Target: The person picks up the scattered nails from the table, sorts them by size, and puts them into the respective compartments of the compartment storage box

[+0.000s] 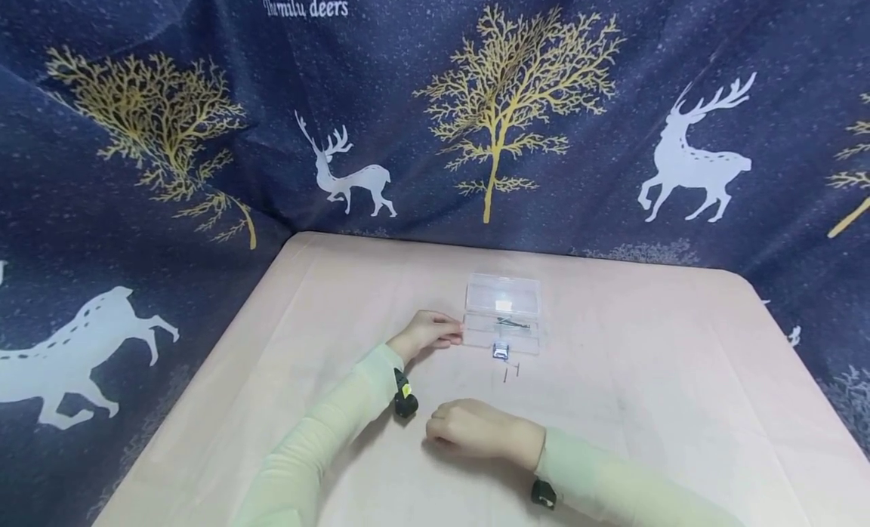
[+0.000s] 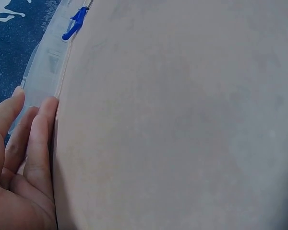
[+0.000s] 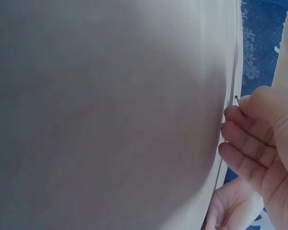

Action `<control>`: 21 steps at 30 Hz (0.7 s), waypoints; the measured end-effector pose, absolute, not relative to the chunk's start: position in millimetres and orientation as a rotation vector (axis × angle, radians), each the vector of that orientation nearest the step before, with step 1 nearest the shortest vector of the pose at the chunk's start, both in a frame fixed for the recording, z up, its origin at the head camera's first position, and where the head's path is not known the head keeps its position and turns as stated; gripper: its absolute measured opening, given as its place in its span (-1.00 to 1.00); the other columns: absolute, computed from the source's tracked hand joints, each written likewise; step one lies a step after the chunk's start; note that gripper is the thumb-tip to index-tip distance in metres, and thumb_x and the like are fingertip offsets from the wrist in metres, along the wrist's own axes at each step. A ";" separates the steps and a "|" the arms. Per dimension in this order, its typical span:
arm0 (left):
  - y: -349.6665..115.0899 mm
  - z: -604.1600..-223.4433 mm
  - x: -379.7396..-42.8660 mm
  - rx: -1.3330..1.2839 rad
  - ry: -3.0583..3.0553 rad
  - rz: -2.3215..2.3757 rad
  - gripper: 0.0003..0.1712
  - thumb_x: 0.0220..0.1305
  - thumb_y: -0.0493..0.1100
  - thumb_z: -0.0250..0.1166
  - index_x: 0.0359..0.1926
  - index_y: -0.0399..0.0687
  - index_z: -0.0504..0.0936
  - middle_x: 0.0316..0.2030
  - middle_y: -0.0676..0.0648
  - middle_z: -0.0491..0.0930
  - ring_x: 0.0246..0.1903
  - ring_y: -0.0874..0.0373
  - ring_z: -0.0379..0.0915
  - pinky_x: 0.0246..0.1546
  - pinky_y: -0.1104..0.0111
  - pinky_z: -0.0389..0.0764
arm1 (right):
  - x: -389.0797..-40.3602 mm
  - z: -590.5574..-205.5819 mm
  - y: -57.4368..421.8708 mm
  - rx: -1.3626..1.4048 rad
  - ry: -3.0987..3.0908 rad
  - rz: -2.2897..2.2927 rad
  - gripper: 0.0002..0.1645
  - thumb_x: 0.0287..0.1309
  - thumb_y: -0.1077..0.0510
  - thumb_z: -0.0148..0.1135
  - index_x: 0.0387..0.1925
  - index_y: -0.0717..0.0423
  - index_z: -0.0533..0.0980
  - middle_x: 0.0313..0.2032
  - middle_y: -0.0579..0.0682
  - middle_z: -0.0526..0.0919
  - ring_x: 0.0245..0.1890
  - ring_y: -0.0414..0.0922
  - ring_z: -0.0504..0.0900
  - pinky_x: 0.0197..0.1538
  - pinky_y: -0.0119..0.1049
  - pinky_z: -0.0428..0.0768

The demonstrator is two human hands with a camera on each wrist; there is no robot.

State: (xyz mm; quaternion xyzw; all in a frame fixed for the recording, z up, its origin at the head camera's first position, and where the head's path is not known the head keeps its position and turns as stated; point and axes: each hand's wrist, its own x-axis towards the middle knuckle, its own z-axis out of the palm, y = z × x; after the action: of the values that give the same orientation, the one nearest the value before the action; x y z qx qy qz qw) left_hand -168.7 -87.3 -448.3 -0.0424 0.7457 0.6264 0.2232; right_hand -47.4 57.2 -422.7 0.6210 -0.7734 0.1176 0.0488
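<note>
A clear plastic box [image 1: 538, 340] with its lid [image 1: 476, 293] raised lies towards the back of the table. My left hand [image 1: 424, 332] is at its left end, its fairly straight fingers [image 2: 37, 143] touching the edge. Several thin dark nail-like pieces [image 1: 513, 323] lie inside the box. At its front edge is a small blue plastic piece [image 1: 501, 351], also blue [image 2: 76, 24] in the left wrist view. My right hand [image 1: 476, 429] is nearer the front, fingers curled. Between its thumb and index finger it pinches a tiny nail, whose dark end [image 3: 237, 97] shows.
Two thin nail-like pieces, one upright-looking [image 1: 518, 369] and one shorter [image 1: 505, 375], lie in front of the box. A pale pink cloth covers the table [image 1: 652, 391]. Dark blue fabric [image 1: 408, 81] with deer and trees hangs behind. Each wrist wears a black camera [image 1: 405, 403].
</note>
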 end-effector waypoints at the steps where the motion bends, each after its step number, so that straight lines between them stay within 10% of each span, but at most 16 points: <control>1: -87.4 -448.2 -168.9 -0.116 2.058 1.725 -0.68 0.17 -0.21 0.34 -0.08 -0.32 0.63 -0.40 -0.13 0.73 -0.50 0.31 0.61 -0.30 0.45 0.72 | -48.5 -422.9 58.8 1.895 -2.359 0.392 -0.89 0.06 0.20 0.31 -0.47 -0.03 0.52 -0.52 -0.21 0.58 -0.46 -0.34 0.53 -0.29 -0.66 0.51; 21: -87.3 -448.5 -171.9 -0.112 2.063 1.713 -0.69 0.20 -0.21 0.32 -0.08 -0.34 0.63 -0.37 -0.15 0.73 -0.47 0.30 0.63 -0.24 0.43 0.71 | -66.5 -428.7 90.3 1.461 -2.478 1.166 -0.86 0.02 0.32 0.30 -0.31 0.13 0.63 -0.35 -0.08 0.67 -0.30 -0.23 0.61 -0.11 -0.46 0.64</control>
State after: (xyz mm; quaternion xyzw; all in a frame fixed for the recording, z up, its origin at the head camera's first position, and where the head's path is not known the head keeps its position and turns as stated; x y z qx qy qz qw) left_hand -171.9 -87.3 -448.5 -0.0407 0.7487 0.6217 0.2266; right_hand -66.5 90.3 -428.7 0.4706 -0.7981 0.3757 0.0187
